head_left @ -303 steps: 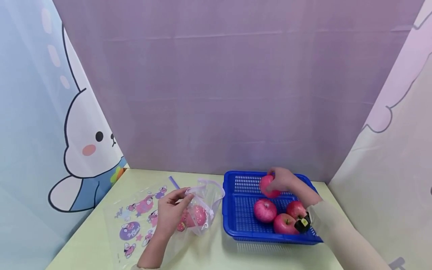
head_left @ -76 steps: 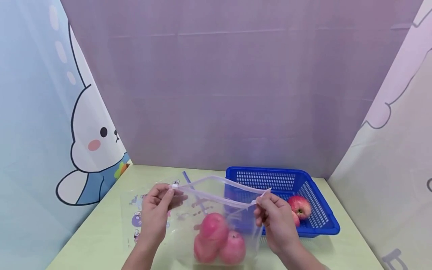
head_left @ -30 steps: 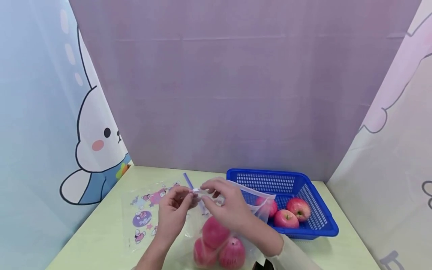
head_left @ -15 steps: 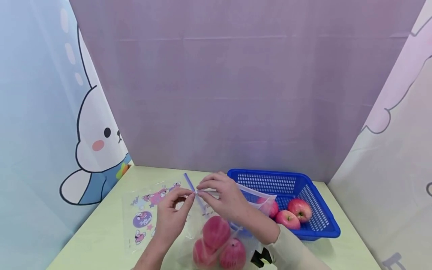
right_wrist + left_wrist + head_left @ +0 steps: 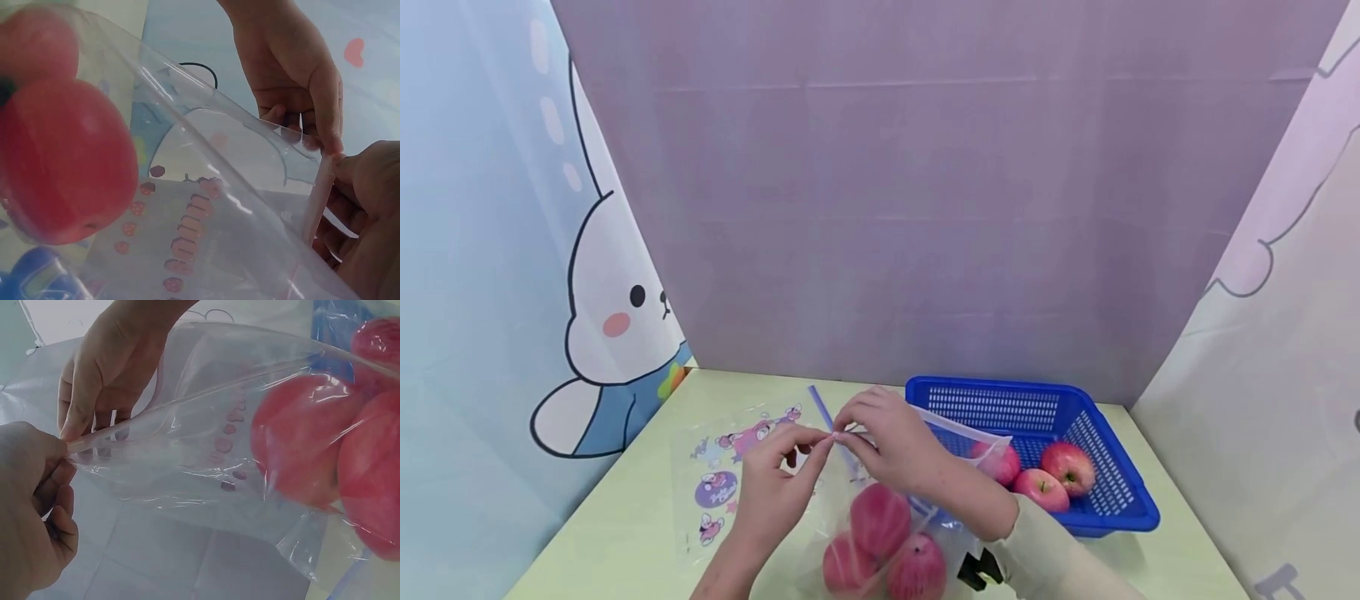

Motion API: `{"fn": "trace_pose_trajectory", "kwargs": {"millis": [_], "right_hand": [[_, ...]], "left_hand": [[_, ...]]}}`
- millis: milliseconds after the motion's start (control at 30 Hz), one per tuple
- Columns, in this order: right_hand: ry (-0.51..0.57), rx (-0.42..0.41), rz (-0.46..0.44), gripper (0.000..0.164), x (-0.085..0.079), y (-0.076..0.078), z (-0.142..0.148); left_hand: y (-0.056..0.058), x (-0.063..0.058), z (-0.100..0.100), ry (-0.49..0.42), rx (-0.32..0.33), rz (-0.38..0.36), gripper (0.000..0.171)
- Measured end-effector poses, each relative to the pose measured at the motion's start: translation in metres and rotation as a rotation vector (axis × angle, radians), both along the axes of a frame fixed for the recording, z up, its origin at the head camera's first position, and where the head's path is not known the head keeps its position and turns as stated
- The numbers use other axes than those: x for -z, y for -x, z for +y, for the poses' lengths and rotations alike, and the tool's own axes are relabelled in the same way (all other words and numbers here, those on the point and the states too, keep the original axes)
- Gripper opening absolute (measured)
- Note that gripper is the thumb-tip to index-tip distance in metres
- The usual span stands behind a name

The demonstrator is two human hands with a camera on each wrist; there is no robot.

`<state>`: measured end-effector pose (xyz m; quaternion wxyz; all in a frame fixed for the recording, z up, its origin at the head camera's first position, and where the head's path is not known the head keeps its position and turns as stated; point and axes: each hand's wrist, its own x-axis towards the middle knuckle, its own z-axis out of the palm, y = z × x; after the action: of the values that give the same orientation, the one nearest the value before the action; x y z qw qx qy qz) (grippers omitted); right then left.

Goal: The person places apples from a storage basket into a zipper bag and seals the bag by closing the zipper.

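A clear zip bag [image 5: 187, 450] with a pale pink zip edge and small pink print holds three red apples [image 5: 880, 521] low in front of me. My left hand [image 5: 775, 487] pinches the left end of the zip edge between thumb and forefinger. Right beside it, my right hand [image 5: 891, 437] pinches the same edge, its fingertips meeting the left ones. In the right wrist view the pink zip strip [image 5: 320, 200] runs down from the joined fingertips. The bag's far corner overlaps the basket.
A blue plastic basket [image 5: 1000, 382] stands at the right with three red apples [image 5: 1067, 468] in it, one seen through the bag. Another clear bag [image 5: 715, 490] with cartoon print and a purple strip [image 5: 820, 406] lies flat at the left. Printed cloth walls surround the table.
Earlier my right hand gripped an apple in the basket. Later both hands held the bag's mouth apart; my right hand has since moved left and now pinches the edge beside my left.
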<state>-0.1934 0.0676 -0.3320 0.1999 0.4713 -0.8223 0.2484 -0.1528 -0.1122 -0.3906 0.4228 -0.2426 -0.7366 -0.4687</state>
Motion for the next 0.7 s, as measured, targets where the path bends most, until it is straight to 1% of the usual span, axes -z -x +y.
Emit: {"fn": "trace_pose_trajectory", "kwargs": {"millis": [100,200,300,400,500,633,700], "right_hand": [[-0.055,0.065,-0.022,0.008,-0.002,-0.004,-0.002],[-0.093,0.110,-0.048,0.009,-0.004,-0.009,-0.004],[-0.109,0.130,-0.082,0.010,-0.005,-0.012,-0.005],[-0.116,0.140,-0.098,0.012,-0.006,-0.014,-0.004],[-0.122,0.149,-0.068,0.011,-0.006,-0.014,-0.001],[-0.115,0.176,-0.009,0.005,-0.005,-0.012,0.009],[-0.110,0.182,0.004,0.005,-0.004,-0.011,0.014]], "left_hand": [[-0.001,0.000,0.000,0.027,-0.026,0.006,0.014],[-0.002,0.001,0.000,0.050,-0.053,0.019,0.009],[-0.004,0.002,0.000,0.057,-0.074,0.015,0.004],[-0.006,0.004,0.001,0.056,-0.081,-0.001,0.005],[-0.006,0.003,0.001,0.046,-0.077,-0.020,0.011],[-0.007,0.002,0.003,0.030,-0.088,-0.074,0.018],[-0.008,-0.001,0.004,0.019,-0.103,-0.109,0.020]]}}
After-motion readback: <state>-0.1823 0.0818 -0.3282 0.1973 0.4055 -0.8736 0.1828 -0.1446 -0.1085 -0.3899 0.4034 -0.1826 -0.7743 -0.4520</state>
